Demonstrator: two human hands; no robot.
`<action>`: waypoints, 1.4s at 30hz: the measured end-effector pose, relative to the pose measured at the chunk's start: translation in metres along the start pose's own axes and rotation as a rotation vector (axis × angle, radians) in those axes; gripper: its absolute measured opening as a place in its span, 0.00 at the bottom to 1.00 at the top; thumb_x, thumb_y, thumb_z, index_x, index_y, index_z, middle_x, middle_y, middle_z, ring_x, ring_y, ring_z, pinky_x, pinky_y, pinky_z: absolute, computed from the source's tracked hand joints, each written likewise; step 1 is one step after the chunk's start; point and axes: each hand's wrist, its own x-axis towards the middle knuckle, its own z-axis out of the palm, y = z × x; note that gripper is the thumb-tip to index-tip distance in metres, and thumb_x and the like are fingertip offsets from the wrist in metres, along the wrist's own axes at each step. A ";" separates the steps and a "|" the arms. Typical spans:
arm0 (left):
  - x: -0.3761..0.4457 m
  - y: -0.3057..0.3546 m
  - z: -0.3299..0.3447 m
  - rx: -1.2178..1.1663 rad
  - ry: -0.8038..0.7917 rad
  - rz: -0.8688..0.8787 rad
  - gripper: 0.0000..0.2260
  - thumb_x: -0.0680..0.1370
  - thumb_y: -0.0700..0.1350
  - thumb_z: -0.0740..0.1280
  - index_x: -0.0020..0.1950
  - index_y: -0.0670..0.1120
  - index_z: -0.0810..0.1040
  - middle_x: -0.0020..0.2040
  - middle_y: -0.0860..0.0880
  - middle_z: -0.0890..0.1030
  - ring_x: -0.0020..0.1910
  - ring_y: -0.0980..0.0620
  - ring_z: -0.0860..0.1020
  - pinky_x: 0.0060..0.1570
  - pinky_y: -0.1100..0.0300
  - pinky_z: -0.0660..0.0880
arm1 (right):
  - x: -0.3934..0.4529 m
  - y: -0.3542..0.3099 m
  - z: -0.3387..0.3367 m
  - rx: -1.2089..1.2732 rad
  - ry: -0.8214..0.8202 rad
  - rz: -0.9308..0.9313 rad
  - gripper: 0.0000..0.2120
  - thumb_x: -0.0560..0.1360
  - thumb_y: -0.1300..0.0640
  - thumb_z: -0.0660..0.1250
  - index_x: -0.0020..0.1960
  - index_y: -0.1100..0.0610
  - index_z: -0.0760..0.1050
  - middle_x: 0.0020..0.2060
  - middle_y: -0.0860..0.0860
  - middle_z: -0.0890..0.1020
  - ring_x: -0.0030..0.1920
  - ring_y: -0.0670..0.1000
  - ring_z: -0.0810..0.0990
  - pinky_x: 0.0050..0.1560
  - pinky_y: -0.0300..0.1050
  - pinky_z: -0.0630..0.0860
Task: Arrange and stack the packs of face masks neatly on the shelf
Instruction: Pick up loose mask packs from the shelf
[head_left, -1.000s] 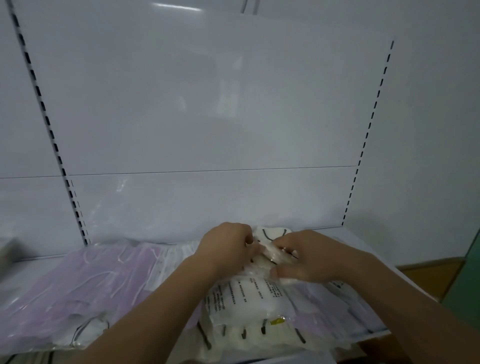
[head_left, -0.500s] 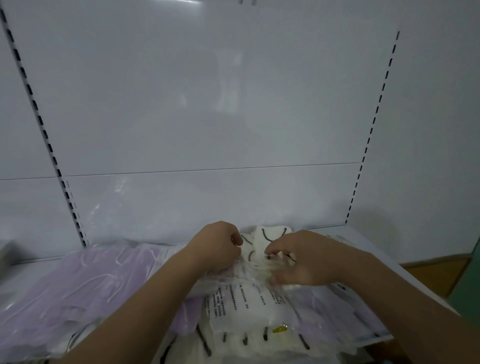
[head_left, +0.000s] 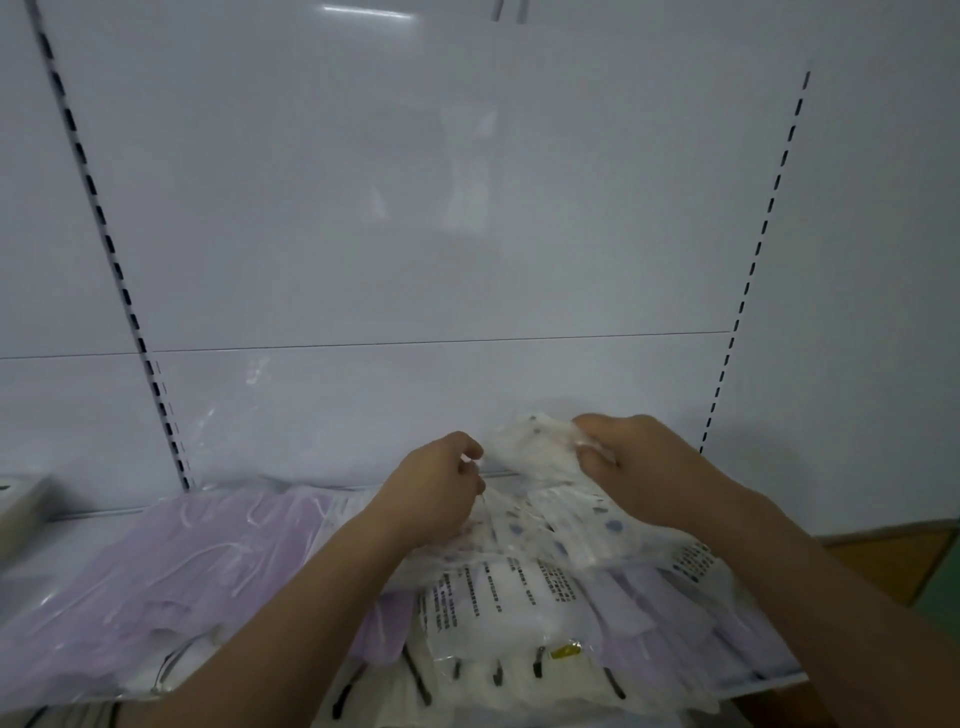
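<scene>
A clear pack of dotted white masks (head_left: 545, 483) is held raised above a white shelf (head_left: 57, 540), gripped by the right hand (head_left: 639, 467) and pinched by the left hand (head_left: 436, 493). Purple mask packs (head_left: 208, 561) are spread beneath.

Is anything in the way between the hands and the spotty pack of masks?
No. Both hands already grip the dotted mask pack: the right hand holds its raised far end, the left hand pinches its near-left edge. Nothing sits between them.
</scene>
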 end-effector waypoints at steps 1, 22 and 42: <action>-0.002 0.003 0.000 -0.063 0.050 0.003 0.12 0.85 0.46 0.56 0.63 0.45 0.77 0.52 0.49 0.86 0.49 0.51 0.82 0.48 0.57 0.78 | -0.001 -0.002 -0.002 0.011 0.081 -0.001 0.07 0.81 0.60 0.60 0.43 0.55 0.70 0.25 0.46 0.69 0.25 0.45 0.66 0.29 0.44 0.63; -0.048 0.035 -0.025 -0.909 0.101 0.135 0.16 0.73 0.48 0.75 0.59 0.45 0.83 0.52 0.46 0.87 0.53 0.47 0.85 0.53 0.51 0.82 | -0.029 -0.102 0.021 0.942 0.308 0.205 0.10 0.83 0.51 0.60 0.62 0.41 0.71 0.47 0.37 0.83 0.47 0.39 0.83 0.47 0.40 0.80; -0.084 0.010 -0.012 -0.796 0.221 0.138 0.12 0.78 0.49 0.72 0.59 0.46 0.83 0.52 0.48 0.87 0.53 0.49 0.85 0.55 0.48 0.82 | -0.062 -0.120 0.048 0.855 0.116 0.189 0.18 0.82 0.60 0.60 0.60 0.36 0.66 0.46 0.29 0.80 0.45 0.36 0.80 0.40 0.30 0.75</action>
